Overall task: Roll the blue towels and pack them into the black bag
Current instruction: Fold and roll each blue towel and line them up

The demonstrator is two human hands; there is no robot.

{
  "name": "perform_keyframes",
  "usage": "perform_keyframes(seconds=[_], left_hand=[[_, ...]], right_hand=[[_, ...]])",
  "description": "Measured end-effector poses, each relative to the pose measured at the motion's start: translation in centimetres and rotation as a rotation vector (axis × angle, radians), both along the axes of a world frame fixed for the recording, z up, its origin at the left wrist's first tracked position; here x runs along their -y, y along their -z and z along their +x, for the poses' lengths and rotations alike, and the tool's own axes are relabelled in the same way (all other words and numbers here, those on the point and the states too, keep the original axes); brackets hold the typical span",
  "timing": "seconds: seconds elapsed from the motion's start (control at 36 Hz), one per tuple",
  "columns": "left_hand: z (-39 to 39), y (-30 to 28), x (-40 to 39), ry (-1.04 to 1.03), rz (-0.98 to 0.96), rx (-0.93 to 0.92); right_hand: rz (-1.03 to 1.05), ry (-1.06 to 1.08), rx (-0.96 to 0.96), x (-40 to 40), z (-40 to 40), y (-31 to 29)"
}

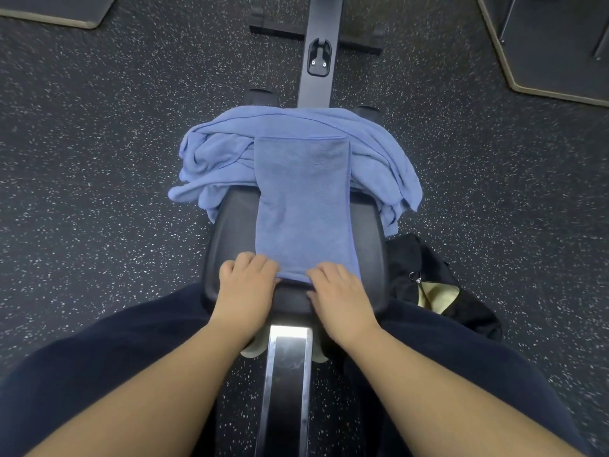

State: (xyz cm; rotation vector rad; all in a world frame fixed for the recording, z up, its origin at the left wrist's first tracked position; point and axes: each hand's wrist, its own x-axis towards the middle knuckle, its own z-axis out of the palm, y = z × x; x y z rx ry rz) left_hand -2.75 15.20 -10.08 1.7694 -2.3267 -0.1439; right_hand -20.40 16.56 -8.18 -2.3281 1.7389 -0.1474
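Blue folded towel (303, 206): laid flat as a long narrow strip down the middle of the black padded seat (230, 239); far end overlaps the towel heap, near end lies under the fingers of both hands.
Left hand (245, 285): set at the near left corner of the strip; fingers are curled down over the towel's edge and the hem is gripped there; palm rests on the seat pad.
Right hand (339, 291): set at the near right corner of the strip, just beside the left hand; fingers are curled onto the hem and the edge is pinched; thumb lies against the seat's front edge.
Gap between hands: a short stretch of the near hem is seen bare between the two sets of fingers.
Loose blue towels (214, 159): heaped unfolded at the far end of the seat, draped over both sides, well apart from the hands.
Black bag (428, 275): on the floor to the right of the seat, near the right hand but not touched; mouth is open and a pale yellowish cloth (438, 296) is seen inside.
Rail (286, 374): metal beam runs beneath the seat, between the person's knees.
Floor (99, 159): dark speckled rubber.
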Motion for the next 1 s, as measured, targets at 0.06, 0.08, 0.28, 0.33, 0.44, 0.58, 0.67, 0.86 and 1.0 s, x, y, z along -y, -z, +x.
perform_keyframes(seconds=[0.06, 0.08, 0.28, 0.33, 0.44, 0.58, 0.67, 0.86, 1.0], left_hand=[[0.3, -0.1, 0.3, -0.079, 0.07, -0.029], [0.4, -0.2, 0.5, -0.113, 0.105, -0.048], [0.7, -0.7, 1.3, -0.172, 0.24, -0.017], [0.8, -0.4, 1.4, -0.181, 0.248, 0.006], [0.8, -0.6, 1.3, -0.208, 0.245, 0.047], [0.8, -0.8, 1.3, -0.14, 0.117, 0.075], [0.4, -0.9, 1.0, 0.009, -0.019, 0.087], [-0.3, 0.3, 0.1, 0.126, -0.018, -0.07], [-0.5, 0.2, -0.3, 0.031, 0.071, -0.19]], right_hand=[[-0.028, 0.042, -0.019, 0.4, -0.8, 0.1], [-0.034, 0.063, -0.023, 0.6, -1.1, 0.1], [0.059, 0.001, 0.013, 1.4, -2.8, -0.6], [0.075, 0.07, 0.102, 1.3, -2.9, -0.3], [0.164, 0.214, 0.213, 1.4, -2.8, 0.3], [0.122, 0.379, 0.243, 1.7, -2.8, 0.2], [0.001, 0.285, 0.099, 2.1, -2.4, -0.4], [0.05, 0.076, 0.082, 0.8, -1.3, 0.3], [0.031, 0.144, 0.186, 0.7, -1.1, 1.1]])
